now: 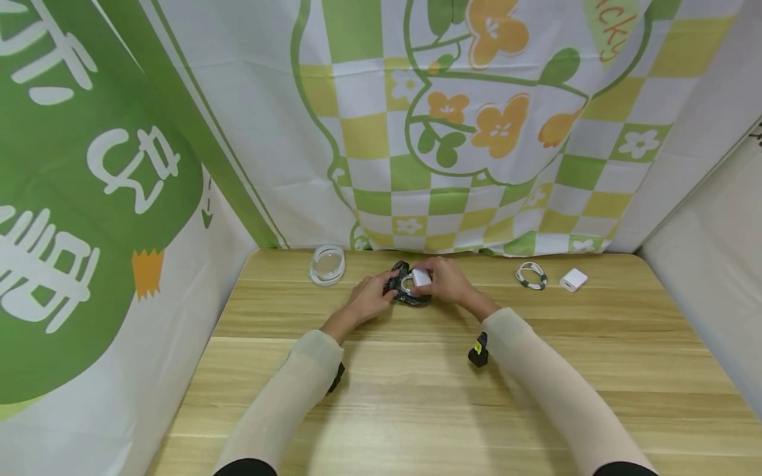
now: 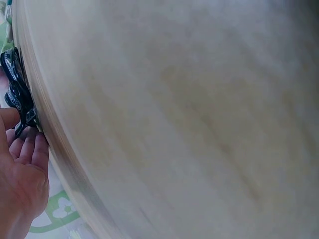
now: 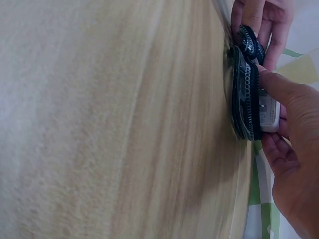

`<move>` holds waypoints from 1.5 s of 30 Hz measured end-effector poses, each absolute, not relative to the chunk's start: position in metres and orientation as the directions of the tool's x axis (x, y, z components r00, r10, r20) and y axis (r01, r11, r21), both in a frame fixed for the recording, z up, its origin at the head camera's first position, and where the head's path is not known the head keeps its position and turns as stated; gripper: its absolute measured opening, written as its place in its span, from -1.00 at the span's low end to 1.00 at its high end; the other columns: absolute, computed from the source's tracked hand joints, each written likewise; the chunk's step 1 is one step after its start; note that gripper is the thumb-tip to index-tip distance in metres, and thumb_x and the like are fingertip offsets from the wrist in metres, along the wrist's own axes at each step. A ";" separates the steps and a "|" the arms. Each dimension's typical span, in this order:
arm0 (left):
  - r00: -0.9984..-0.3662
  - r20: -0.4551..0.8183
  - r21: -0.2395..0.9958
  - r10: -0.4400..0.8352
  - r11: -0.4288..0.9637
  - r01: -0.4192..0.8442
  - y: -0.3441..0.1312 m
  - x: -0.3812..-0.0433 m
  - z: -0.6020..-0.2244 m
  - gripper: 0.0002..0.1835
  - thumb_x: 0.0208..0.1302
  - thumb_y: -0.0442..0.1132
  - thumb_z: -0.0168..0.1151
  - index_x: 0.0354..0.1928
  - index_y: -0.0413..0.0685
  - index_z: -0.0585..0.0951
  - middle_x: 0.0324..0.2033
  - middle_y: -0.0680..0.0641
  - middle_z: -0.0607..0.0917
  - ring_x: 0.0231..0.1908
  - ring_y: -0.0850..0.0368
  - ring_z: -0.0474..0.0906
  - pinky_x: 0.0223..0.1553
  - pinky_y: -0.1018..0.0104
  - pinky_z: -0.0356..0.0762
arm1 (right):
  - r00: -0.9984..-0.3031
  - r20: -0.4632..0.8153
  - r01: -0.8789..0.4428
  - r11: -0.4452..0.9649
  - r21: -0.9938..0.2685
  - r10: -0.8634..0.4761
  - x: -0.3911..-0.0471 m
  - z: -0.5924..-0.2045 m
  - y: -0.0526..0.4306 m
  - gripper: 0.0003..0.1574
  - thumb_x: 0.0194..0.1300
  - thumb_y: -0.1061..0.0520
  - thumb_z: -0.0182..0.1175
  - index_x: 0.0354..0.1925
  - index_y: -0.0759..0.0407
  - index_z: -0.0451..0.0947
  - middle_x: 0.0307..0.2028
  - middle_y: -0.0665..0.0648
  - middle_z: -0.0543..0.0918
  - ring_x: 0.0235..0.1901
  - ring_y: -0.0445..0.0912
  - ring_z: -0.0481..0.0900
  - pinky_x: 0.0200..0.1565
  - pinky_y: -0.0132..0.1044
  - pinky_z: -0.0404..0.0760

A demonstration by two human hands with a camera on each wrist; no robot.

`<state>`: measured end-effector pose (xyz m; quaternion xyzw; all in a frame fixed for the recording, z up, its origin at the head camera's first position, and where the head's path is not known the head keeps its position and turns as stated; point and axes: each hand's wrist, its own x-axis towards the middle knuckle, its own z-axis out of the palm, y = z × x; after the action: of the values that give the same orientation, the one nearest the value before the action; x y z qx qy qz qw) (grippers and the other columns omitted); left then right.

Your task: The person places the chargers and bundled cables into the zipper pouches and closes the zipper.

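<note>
A small pouch with black zippered edges (image 1: pixel 417 301) lies unzipped near the table's back edge, a white cable loop visible inside it. My left hand (image 1: pixel 367 299) pinches the pouch's left side between thumb and fingers. In my right hand (image 1: pixel 450 281), a white charger block (image 1: pixel 422 277) is gripped at the pouch's right part. From the right wrist view, the charger (image 3: pixel 270 117) sits against the zipper edge of the pouch (image 3: pixel 242 99), partly hidden behind it. The left wrist view catches the pouch (image 2: pixel 17 89) and left fingers only at its left border.
A white coiled cable (image 1: pixel 327 281) lies at the back left of the wooden table (image 1: pixel 405 403). To the right are a smaller tied cable loop (image 1: pixel 538 286) and another white charger block (image 1: pixel 574 279). A patterned cloth (image 1: pixel 369 145) hangs right behind the back edge.
</note>
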<state>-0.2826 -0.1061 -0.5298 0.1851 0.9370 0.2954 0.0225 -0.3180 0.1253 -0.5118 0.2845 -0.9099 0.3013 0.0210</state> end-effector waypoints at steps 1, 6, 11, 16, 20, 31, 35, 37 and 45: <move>-0.931 0.064 0.565 0.359 0.756 0.331 -0.106 -0.282 -0.530 -0.42 0.53 -0.17 0.27 0.52 -0.03 0.47 -0.13 -0.23 0.80 -0.49 0.11 0.47 -0.43 0.25 0.42 | -0.834 0.209 -0.534 0.653 -0.537 -0.511 -0.318 -0.512 0.125 -0.33 0.05 0.00 0.70 0.07 0.30 0.76 -0.13 0.20 0.82 -0.25 -0.04 0.67 -0.24 -0.22 0.66; -0.934 0.063 0.570 0.352 0.756 0.323 -0.106 -0.282 -0.529 -0.42 0.52 -0.18 0.27 0.52 -0.04 0.48 -0.05 -0.26 0.80 -0.53 0.10 0.45 -0.46 0.25 0.41 | -0.825 0.209 -0.543 0.636 -0.549 -0.525 -0.319 -0.513 0.122 -0.38 0.09 0.03 0.67 0.05 0.31 0.76 -0.17 0.19 0.81 -0.29 -0.05 0.66 -0.29 -0.23 0.65; -0.934 0.061 0.567 0.353 0.758 0.323 -0.106 -0.282 -0.529 -0.43 0.53 -0.18 0.27 0.52 -0.03 0.47 0.14 -0.27 0.75 -0.43 0.07 0.53 -0.39 0.23 0.47 | -0.820 0.222 -0.555 0.636 -0.536 -0.528 -0.318 -0.514 0.123 -0.37 0.10 0.03 0.67 0.07 0.31 0.75 -0.15 0.20 0.81 -0.26 -0.03 0.66 -0.25 -0.21 0.64; -0.935 0.056 0.568 0.352 0.759 0.319 -0.105 -0.281 -0.527 -0.43 0.54 -0.17 0.26 0.53 -0.02 0.47 0.14 -0.25 0.76 -0.37 0.06 0.55 -0.35 0.22 0.49 | -0.805 0.238 -0.574 0.613 -0.542 -0.544 -0.316 -0.514 0.127 -0.33 0.15 0.05 0.63 0.14 0.36 0.71 -0.02 0.25 0.81 -0.10 0.06 0.70 -0.09 -0.07 0.70; -0.934 0.051 0.573 0.353 0.755 0.317 -0.105 -0.281 -0.528 -0.42 0.54 -0.17 0.26 0.53 -0.02 0.46 -0.13 -0.22 0.80 -0.54 0.11 0.44 -0.46 0.25 0.40 | -0.806 0.229 -0.562 0.583 -0.587 -0.546 -0.314 -0.514 0.132 -0.33 0.21 0.10 0.60 0.19 0.40 0.67 0.09 0.31 0.77 0.08 0.16 0.70 0.10 0.04 0.70; -0.936 0.051 0.584 0.347 0.750 0.310 -0.105 -0.281 -0.528 -0.43 0.54 -0.17 0.26 0.53 -0.01 0.47 -0.22 -0.22 0.79 -0.59 0.16 0.39 -0.50 0.28 0.36 | -0.835 0.214 -0.506 0.556 -0.659 -0.507 -0.313 -0.519 0.139 -0.39 0.23 0.14 0.59 0.18 0.35 0.69 0.13 0.33 0.75 0.13 0.22 0.72 0.22 0.07 0.68; -0.935 0.055 0.588 0.352 0.745 0.315 -0.106 -0.281 -0.528 -0.43 0.53 -0.17 0.26 0.52 -0.01 0.47 0.00 -0.23 0.80 -0.53 0.14 0.45 -0.44 0.27 0.41 | -0.836 0.221 -0.509 0.559 -0.654 -0.502 -0.312 -0.520 0.137 -0.39 0.20 0.15 0.60 0.16 0.37 0.70 0.10 0.33 0.77 0.09 0.20 0.74 0.17 0.05 0.71; -0.933 0.056 0.592 0.356 0.741 0.318 -0.106 -0.281 -0.528 -0.43 0.54 -0.18 0.26 0.53 -0.02 0.47 0.07 -0.23 0.78 -0.50 0.12 0.47 -0.42 0.26 0.44 | -0.843 0.216 -0.499 0.569 -0.654 -0.492 -0.312 -0.520 0.135 -0.38 0.19 0.15 0.61 0.16 0.37 0.69 0.09 0.33 0.77 0.07 0.19 0.75 0.16 0.02 0.72; -0.931 0.075 0.606 0.357 0.725 0.327 -0.107 -0.281 -0.527 -0.43 0.53 -0.20 0.26 0.52 -0.04 0.47 0.01 -0.22 0.80 -0.54 0.15 0.44 -0.42 0.28 0.42 | -0.855 0.218 -0.485 0.575 -0.659 -0.471 -0.312 -0.522 0.134 -0.37 0.17 0.13 0.62 0.16 0.37 0.70 0.09 0.32 0.77 0.06 0.17 0.76 0.13 -0.02 0.74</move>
<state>-0.2808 -0.1068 -0.5272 0.1842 0.9285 0.3215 0.0234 -0.3118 0.1339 -0.5220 0.2694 -0.8875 0.3739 0.0094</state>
